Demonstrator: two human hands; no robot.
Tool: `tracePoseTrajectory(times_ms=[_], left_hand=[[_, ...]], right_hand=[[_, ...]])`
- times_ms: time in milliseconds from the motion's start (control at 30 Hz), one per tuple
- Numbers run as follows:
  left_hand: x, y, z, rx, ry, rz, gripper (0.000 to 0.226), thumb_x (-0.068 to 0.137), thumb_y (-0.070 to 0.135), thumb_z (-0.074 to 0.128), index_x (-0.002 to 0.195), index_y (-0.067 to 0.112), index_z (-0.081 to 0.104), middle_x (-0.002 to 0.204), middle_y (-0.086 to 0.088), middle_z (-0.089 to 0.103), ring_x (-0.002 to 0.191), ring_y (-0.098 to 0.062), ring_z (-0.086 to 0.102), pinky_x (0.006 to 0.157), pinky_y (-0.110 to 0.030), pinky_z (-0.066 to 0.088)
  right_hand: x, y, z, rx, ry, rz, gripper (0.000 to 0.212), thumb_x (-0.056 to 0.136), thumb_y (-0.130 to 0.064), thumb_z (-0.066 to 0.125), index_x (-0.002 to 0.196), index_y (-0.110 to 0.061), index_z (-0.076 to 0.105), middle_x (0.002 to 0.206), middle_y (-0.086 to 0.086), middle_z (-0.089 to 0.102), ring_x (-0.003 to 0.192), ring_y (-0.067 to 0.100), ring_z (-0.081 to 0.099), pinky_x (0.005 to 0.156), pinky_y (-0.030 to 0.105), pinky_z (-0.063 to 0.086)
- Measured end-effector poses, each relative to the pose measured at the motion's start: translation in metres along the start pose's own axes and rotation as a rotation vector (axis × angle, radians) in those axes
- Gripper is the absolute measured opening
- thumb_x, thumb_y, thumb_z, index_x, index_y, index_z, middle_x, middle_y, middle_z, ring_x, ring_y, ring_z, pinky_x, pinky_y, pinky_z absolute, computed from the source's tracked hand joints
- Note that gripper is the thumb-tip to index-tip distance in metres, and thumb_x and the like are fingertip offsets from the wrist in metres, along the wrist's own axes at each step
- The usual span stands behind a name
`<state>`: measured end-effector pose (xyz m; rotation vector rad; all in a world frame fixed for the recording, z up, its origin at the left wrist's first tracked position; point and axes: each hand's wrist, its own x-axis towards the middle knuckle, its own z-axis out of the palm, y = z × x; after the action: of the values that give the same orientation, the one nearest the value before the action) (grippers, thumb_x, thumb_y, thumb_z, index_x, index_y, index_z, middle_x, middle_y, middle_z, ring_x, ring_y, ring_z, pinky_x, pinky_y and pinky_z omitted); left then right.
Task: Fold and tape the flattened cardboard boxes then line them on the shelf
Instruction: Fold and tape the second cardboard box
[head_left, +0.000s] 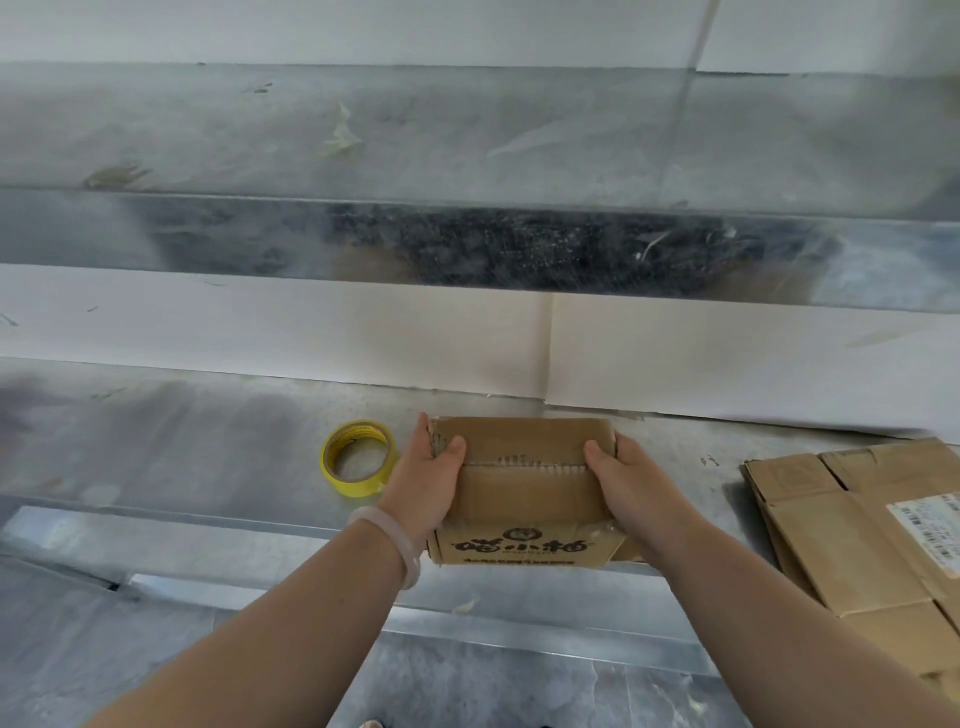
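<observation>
Lower shelf (208, 447), grey metal, scuffed. Folded cardboard box (524, 499) at the shelf's front edge, about mid-width, top flaps closed, with the seam running left to right. The printed face looks toward the person. Cannot tell whether the box rests on the shelf or is lifted slightly.

Left hand (423, 488) grips the box's left end, thumb on top by the seam, fingers wrapped round the side. Right hand (631, 486) grips the right end the same way. Pale bracelet (400, 540) on the left wrist.

Yellow tape roll (358, 488) lies flat just left of the left hand, near the box but apart from it. Stack of flattened boxes (852, 525) lies toward the shelf's right end, well clear of the held box, one with a white label.

White board (260, 322) lines the back. Upper shelf (467, 140) above it.
</observation>
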<state>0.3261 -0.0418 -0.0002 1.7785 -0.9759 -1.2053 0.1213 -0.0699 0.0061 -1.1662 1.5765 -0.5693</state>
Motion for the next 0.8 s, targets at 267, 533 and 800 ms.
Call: tracePoseTrajectory(times_ms=[267, 533, 800], left_hand=[[-0.06, 0.011, -0.017, -0.186, 0.006, 0.148, 0.058, 0.086, 0.057, 0.05, 0.14, 0.057, 0.028, 0.141, 0.018, 0.042, 0.127, -0.005, 0.043, 0.108, -0.033, 0.038], [-0.059, 0.003, -0.033, -0.245, 0.052, 0.339, 0.059, 0.093, 0.0, 0.049, 0.141, 0.035, 0.042, 0.135, 0.006, 0.047, 0.123, -0.008, 0.05, 0.089, -0.038, 0.055], [-0.053, -0.043, -0.029, -0.449, -0.028, 0.228, 0.063, 0.068, -0.007, 0.04, 0.12, 0.021, 0.061, 0.12, -0.007, 0.064, 0.119, -0.024, 0.056, 0.084, -0.055, 0.048]], right_hand=[[-0.06, -0.013, -0.014, 0.2, 0.027, -0.095, 0.02, 0.097, -0.051, 0.044, 0.115, -0.042, 0.045, 0.112, -0.01, 0.053, 0.097, 0.009, 0.052, 0.089, 0.036, 0.041], [-0.068, 0.0, -0.019, 0.195, 0.045, -0.359, 0.08, 0.088, 0.006, 0.057, 0.144, -0.044, 0.027, 0.122, -0.031, 0.049, 0.115, -0.009, 0.051, 0.099, 0.028, 0.046], [-0.056, 0.048, -0.009, 0.289, 0.018, -0.313, 0.062, 0.091, 0.012, 0.049, 0.133, -0.033, 0.05, 0.123, -0.008, 0.063, 0.12, 0.006, 0.057, 0.096, 0.032, 0.048]])
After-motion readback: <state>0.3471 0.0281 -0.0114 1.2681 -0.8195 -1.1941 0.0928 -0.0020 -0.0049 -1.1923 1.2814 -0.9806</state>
